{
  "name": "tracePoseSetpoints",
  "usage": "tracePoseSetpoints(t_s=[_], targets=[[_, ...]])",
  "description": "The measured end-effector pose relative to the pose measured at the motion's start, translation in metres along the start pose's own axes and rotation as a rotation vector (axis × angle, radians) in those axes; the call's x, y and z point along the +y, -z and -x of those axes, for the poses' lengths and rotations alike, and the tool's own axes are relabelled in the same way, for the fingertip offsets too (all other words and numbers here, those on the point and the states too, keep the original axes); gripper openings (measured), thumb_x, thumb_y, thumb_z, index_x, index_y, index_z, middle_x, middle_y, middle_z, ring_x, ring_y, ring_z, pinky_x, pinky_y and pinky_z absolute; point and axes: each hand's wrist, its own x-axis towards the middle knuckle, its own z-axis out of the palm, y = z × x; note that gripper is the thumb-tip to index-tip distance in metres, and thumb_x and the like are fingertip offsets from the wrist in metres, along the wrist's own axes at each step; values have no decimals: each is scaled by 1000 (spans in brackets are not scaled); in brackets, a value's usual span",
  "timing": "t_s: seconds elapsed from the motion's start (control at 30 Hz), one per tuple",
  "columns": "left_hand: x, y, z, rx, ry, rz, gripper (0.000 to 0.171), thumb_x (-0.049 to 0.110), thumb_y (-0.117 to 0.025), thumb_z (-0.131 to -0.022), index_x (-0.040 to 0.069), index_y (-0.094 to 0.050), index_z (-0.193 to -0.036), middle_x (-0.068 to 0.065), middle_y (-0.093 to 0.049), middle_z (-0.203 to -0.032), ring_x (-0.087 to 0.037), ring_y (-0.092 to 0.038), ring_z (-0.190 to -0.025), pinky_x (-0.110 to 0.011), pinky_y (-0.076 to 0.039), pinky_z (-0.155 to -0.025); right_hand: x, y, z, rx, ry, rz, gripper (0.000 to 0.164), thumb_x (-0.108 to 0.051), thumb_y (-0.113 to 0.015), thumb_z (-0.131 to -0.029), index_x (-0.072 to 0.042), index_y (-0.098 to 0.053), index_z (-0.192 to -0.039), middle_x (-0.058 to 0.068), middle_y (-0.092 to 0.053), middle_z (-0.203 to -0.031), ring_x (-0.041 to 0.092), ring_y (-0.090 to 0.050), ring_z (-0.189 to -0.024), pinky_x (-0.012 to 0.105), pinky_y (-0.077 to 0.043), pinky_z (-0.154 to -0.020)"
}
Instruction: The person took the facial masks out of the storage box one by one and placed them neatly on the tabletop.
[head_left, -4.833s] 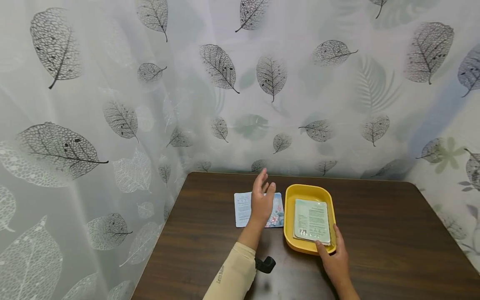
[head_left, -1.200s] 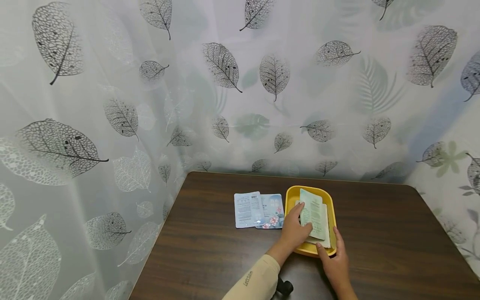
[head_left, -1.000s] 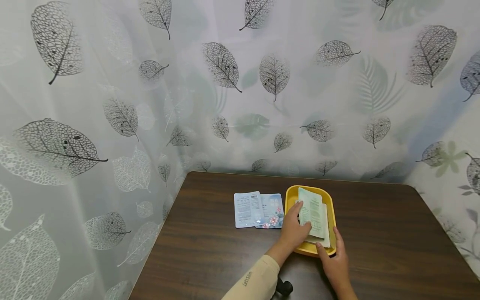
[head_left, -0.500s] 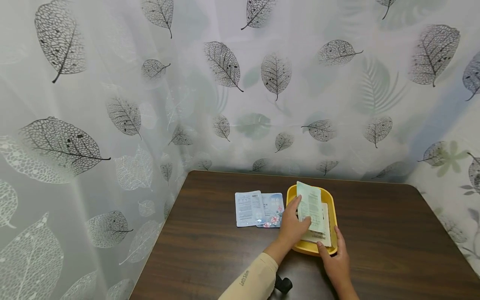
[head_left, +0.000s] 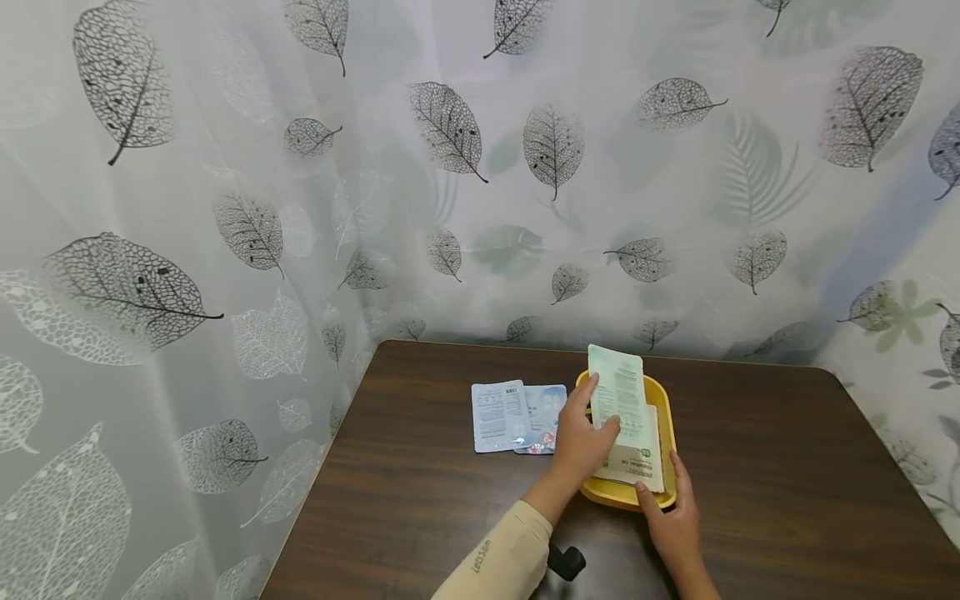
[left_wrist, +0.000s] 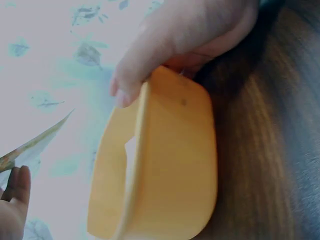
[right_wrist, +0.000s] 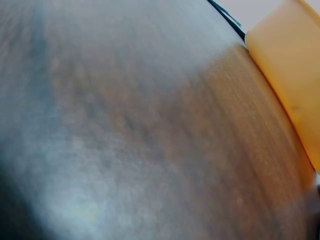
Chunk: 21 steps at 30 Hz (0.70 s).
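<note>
My left hand (head_left: 583, 446) pinches a pale green sheet mask packet (head_left: 618, 392), its thumb on the printed face. The packet's far end stands above the back rim of the yellow tray (head_left: 615, 494). Beneath it, a cream packet (head_left: 633, 477) with print lies in the tray. My right hand (head_left: 675, 525) grips the tray's near right corner, thumb at the rim. In the left wrist view my right hand (left_wrist: 190, 30) holds the tray (left_wrist: 175, 165), while the left hand's fingertips (left_wrist: 21, 185) touch the packet (left_wrist: 37, 140) at the left edge.
Two light blue packets, a text-side one (head_left: 495, 417) overlapping a flowered one (head_left: 551, 408), lie left of the tray on the dark wooden table (head_left: 787, 475). A leaf-print curtain (head_left: 510, 208) hangs behind the table. The right wrist view shows mostly blurred tabletop (right_wrist: 165, 125).
My left hand came from above the blue packets to the tray and took hold of the green packet. The packet has risen up and left, uncovering the cream one. The right hand stays put.
</note>
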Motion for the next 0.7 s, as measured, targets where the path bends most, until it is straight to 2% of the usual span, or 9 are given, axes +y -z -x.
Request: tracePoseSetpoints(t_s=[0.17,0.43,0.63,0.7], targets=[[3,9,-5,22,-12,43,67,16,-68,-93,21,-45,-155,3,-44,-160,-15,-52,-137,-24,-53,-100,1,0,-1,5,-5,9,90,-31,-69,-97,-29,-12,-166,14,-17,-171,39,-20,-156,60,-20,-124],[8,23,-15,46,-67,65,67,14,-67,-92,17,-44,-155,-1,-43,-160,-17,-51,-139,-28,-51,-106,2,-1,-2,11,-3,24,90,-32,-69,-96,-28,-13,-166,15,-17,-171,41,-20,-156,60,-17,-125],[13,37,-21,75,-85,64,66,14,-66,-94,16,-44,-155,-2,-44,-160,-17,-60,-124,-26,-56,-95,3,-2,-1,26,6,11,88,-29,-70,-96,-28,-15,-165,15,-19,-171,39,-20,-156,56,-16,-127],[13,42,-23,87,-90,60,66,15,-65,-94,16,-43,-156,-3,-43,-160,-19,-58,-128,-29,-55,-99,3,-2,-1,31,10,8,88,-28,-70,-96,-28,-15,-165,14,-20,-171,38,-21,-156,55,-15,-127]])
